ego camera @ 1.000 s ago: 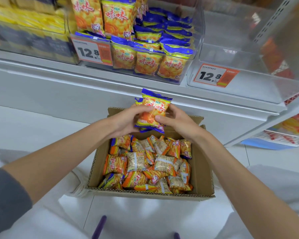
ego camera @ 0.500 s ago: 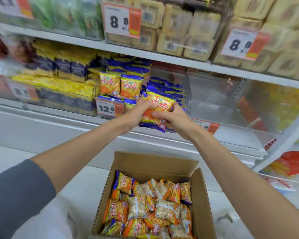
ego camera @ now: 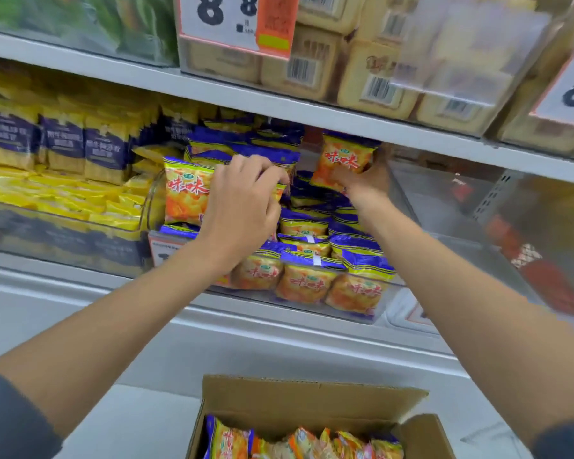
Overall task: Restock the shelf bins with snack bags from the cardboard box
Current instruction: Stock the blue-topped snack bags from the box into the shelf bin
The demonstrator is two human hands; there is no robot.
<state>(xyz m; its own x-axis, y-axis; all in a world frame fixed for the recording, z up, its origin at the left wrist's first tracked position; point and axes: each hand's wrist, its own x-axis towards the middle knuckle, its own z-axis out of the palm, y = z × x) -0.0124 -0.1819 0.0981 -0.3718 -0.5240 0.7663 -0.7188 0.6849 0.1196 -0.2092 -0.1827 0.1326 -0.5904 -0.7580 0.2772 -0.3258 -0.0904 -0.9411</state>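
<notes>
Right hand [ego camera: 367, 185] at 1 o'clock grips a snack bag [ego camera: 342, 162] upright, probably to face it outward in the bin [ego camera: 362, 318]. Left hand [ego camera: 242, 207] curls over standing bags [ego camera: 186, 193]; whether its fingers hold one, I cannot tell. Box [ego camera: 312, 399] waits at 6 o'clock.

The bottom edge of the frame cuts off the cardboard box [ego camera: 312, 399], leaving only its far end. The left hand [ego camera: 242, 207] covers whatever its curled fingers meet, and its forearm hides most of a price label [ego camera: 166, 248]. The right hand [ego camera: 368, 183] has its fingers behind the snack bag [ego camera: 342, 160] it holds. The green packs [ego camera: 80, 24] at upper left are too blurred to name.
</notes>
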